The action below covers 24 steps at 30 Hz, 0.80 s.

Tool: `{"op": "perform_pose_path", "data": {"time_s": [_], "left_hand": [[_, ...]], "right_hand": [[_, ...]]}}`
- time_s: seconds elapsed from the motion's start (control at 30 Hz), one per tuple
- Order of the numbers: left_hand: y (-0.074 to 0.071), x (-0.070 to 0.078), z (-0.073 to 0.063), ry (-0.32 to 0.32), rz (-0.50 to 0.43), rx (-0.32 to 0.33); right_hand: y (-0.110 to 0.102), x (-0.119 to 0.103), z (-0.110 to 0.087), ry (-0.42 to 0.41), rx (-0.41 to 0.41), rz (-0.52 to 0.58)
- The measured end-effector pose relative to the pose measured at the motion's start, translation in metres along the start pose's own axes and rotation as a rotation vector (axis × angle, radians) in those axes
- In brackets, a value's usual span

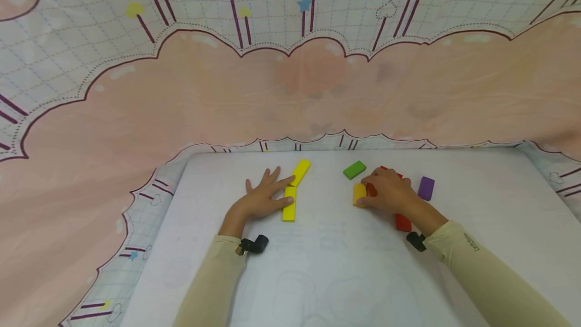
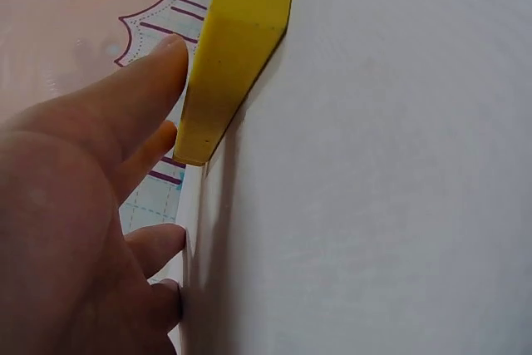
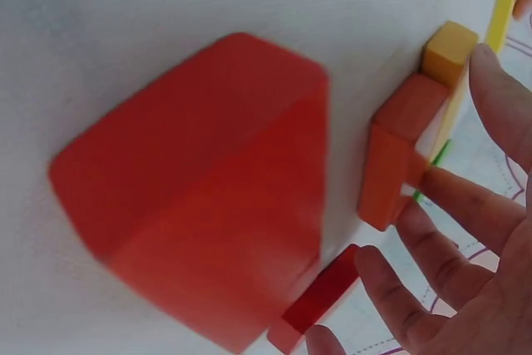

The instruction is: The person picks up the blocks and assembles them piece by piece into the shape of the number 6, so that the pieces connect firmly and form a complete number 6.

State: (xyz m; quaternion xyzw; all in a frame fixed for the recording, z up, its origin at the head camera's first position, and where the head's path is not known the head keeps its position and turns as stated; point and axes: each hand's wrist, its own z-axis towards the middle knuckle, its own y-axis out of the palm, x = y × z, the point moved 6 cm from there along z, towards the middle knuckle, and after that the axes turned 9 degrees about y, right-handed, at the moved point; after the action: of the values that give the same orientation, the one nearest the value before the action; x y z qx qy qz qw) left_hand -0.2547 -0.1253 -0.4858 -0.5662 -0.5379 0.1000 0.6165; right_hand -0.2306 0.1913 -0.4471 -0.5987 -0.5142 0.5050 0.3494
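My left hand rests with spread fingers beside two bright yellow blocks. Its index fingertip touches the slanted farther block, and the thumb lies on the nearer upright-lying block. The left wrist view shows one yellow block close to the thumb. My right hand pinches an amber block between thumb and index finger, near its two ends. An orange block lies right against the amber one, under the fingers. Two red blocks lie about this hand, one near, one farther.
A green block lies beyond the amber one. Right of the right hand is a purple block. All lie on a white tabletop, with a patterned pink cloth behind its far edge.
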Motion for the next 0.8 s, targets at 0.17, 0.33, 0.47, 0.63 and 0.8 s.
{"op": "perform_pose_path", "data": {"time_s": [0.17, 0.33, 0.47, 0.63, 0.8], "left_hand": [[0.001, -0.002, 0.0, 0.01, -0.008, 0.0], [0.001, -0.003, -0.001, 0.009, -0.014, 0.008], [0.001, -0.003, -0.001, 0.013, -0.01, 0.013], [0.001, -0.002, -0.001, 0.008, 0.005, 0.007], [0.001, -0.002, -0.002, 0.006, 0.002, -0.002]], "right_hand": [[0.003, 0.004, 0.001, 0.022, -0.008, 0.007], [0.002, 0.002, 0.0, 0.023, 0.011, 0.014], [-0.002, -0.002, -0.002, 0.003, 0.071, 0.015], [-0.004, -0.007, -0.002, -0.021, 0.111, 0.068], [-0.005, -0.01, -0.006, 0.001, 0.084, 0.166]]}}
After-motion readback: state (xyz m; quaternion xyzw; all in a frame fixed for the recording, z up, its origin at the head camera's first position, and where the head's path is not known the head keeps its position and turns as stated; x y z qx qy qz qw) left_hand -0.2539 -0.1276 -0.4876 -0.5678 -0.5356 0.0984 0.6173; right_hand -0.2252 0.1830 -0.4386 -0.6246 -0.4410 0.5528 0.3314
